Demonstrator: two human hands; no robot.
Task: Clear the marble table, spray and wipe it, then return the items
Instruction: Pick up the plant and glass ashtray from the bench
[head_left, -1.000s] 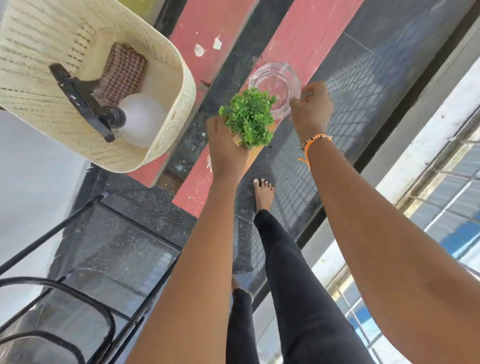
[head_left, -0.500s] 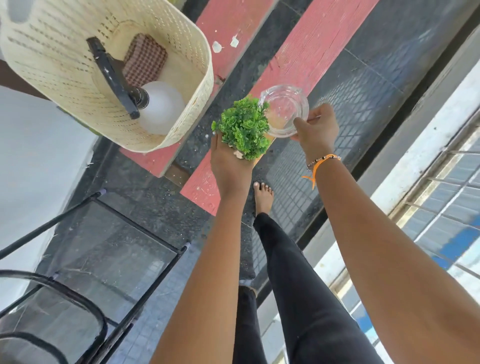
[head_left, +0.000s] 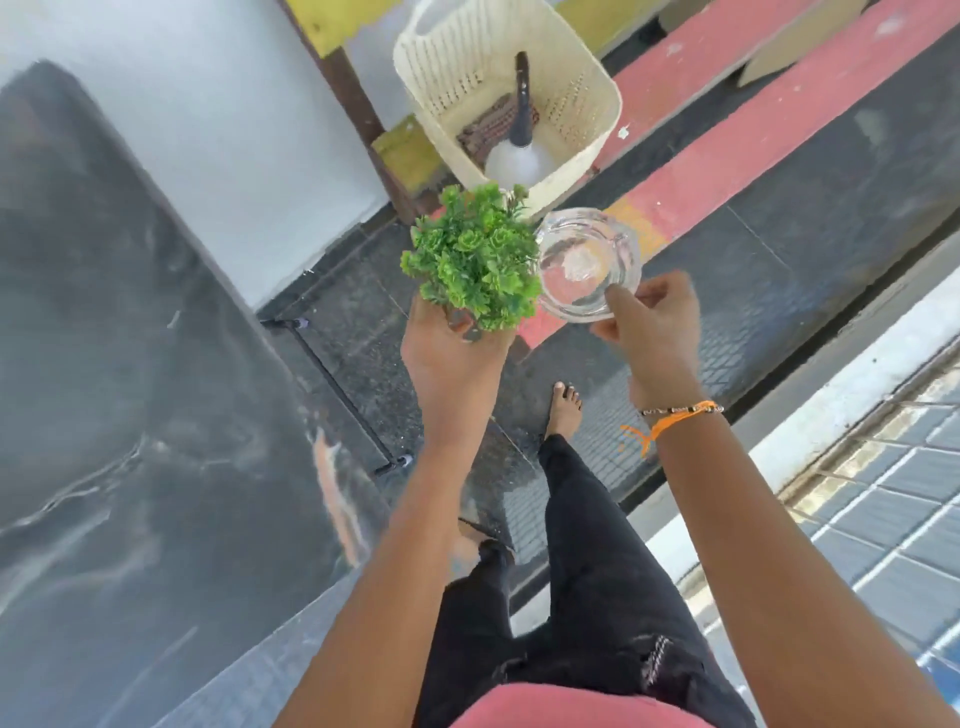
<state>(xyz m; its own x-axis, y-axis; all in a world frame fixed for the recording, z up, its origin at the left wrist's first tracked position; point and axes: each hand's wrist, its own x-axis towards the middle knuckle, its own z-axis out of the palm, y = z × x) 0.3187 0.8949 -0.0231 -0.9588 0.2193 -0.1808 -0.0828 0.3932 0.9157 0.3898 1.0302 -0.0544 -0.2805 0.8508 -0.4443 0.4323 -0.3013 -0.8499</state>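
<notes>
The left hand (head_left: 452, 353) holds a small green plant (head_left: 475, 254) from below, its grip closed round the base, which the foliage hides. The right hand (head_left: 654, 332) holds a clear glass ashtray (head_left: 587, 262) by the near rim, thumb on top and fingers beneath, grip closed. Plant and ashtray sit side by side in the air, just touching or nearly so, above the dark floor (head_left: 779, 249). The dark marble tabletop (head_left: 130, 389) lies to the left of both hands, its surface somewhat blurred. Beyond the hands, a cream basket (head_left: 582, 130) stands on a red bench (head_left: 727, 156). Inside the basket are a white spray bottle (head_left: 511, 158) with a black head and a checked cloth (head_left: 485, 132). An orange bracelet (head_left: 675, 415) circles the right wrist.
</notes>
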